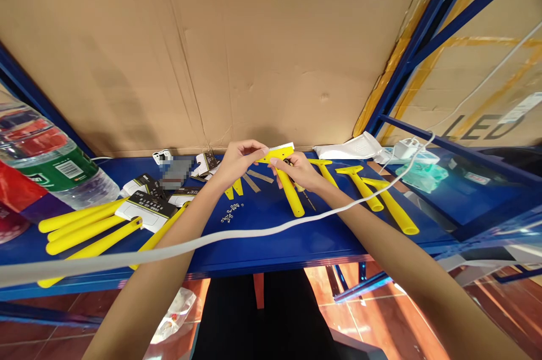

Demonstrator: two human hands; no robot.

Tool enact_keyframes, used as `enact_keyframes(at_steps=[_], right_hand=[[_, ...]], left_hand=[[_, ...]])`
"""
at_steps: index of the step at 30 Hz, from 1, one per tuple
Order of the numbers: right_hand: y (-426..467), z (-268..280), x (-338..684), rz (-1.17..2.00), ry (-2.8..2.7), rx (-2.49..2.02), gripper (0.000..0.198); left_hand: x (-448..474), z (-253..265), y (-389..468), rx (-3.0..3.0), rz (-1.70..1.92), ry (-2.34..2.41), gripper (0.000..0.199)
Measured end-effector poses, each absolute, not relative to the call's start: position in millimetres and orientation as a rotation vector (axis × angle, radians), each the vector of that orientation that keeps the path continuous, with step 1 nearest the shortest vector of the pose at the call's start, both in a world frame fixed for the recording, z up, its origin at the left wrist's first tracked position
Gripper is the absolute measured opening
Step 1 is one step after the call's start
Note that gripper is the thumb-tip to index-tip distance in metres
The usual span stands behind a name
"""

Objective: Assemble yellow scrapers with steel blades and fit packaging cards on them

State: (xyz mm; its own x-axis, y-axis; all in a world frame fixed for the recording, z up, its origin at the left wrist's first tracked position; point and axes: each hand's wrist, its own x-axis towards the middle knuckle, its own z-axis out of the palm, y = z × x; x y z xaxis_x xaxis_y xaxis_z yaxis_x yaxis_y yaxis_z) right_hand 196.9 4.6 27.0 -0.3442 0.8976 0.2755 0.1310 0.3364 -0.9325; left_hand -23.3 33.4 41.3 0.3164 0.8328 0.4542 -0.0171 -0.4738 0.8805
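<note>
A yellow T-shaped scraper (290, 193) is held above the blue shelf, its round handle pointing down toward me and a pale metal strip along its head. My left hand (243, 159) pinches the left end of the head. Around the neck and right side of the head, my right hand (298, 170) has its fingers closed. A thin dark rod, like a screwdriver shaft (311, 202), sticks out below my right hand; its other end is hidden. Small nuts or screws (231, 212) lie scattered near my left wrist, with flat metal strips (254, 179) behind them.
Several yellow scrapers (393, 207) lie at the right. More yellow handles (84, 230) with black-and-white cards (146, 210) lie at the left, beside a large water bottle (51, 162). A white cable (254, 232) crosses in front of my forearms. Cardboard (254, 55) stands behind the shelf.
</note>
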Motion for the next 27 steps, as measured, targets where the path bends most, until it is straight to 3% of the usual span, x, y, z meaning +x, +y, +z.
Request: enact_keyframes(at_steps=[4,12,27], right_hand=[[7,25,197,1.098,-1.707,-0.941,0.064],[7,24,197,1.077,-1.751,-0.935,0.067],[13,19,200,1.196,-1.693,-0.920,0.069]], left_hand=[[-22,39,36,1.728,1.292,0.752,0.039],[-26,39,46,1.502,1.438,0.763,0.060],[-47,36,75,0.985,1.522,0.599,0.047]])
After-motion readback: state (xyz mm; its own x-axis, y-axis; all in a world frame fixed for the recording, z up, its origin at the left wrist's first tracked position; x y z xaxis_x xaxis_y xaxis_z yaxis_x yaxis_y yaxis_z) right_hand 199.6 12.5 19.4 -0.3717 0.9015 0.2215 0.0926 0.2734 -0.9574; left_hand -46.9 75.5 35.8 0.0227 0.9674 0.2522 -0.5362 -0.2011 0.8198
